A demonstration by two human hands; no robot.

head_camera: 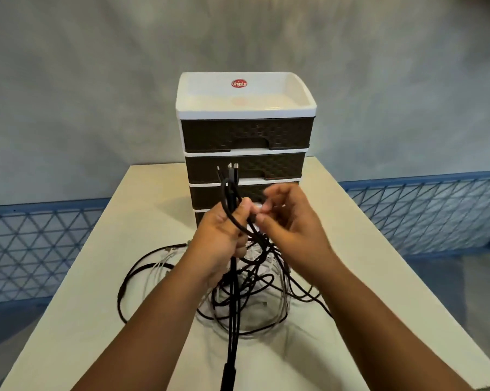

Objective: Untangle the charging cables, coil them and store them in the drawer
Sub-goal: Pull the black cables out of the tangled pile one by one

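Several black cables (232, 193) stood gripped in the left hand (224, 235), ends upward for sorting; the right hand (289, 218) pinched one strand free.

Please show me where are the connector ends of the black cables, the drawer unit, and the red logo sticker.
connector ends (229, 166): head view, on the metal plug tips above the left hand.
drawer unit (245, 134): head view, on the top drawer's dark front.
red logo sticker (239, 83): head view, on the sticker's middle.
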